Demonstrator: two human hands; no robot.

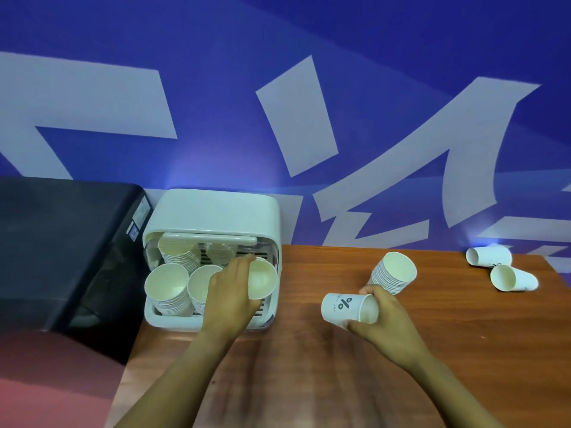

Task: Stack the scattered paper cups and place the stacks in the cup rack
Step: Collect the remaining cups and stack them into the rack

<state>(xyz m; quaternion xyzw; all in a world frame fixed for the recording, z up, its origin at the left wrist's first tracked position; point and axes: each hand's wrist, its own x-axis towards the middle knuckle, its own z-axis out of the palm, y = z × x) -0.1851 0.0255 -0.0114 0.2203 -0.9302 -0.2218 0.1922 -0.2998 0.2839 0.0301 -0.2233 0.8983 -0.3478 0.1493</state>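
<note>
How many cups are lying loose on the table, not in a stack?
2 loose cups, both on their sides at the table's far right: one by the wall, one just in front. The right hand holds another.

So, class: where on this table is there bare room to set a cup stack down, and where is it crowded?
Free: the wooden table between the cup rack and the standing stack, and the near stretch right of the right hand. Crowded: the rack's front row under the left hand, and the far right corner with two fallen cups.
</note>
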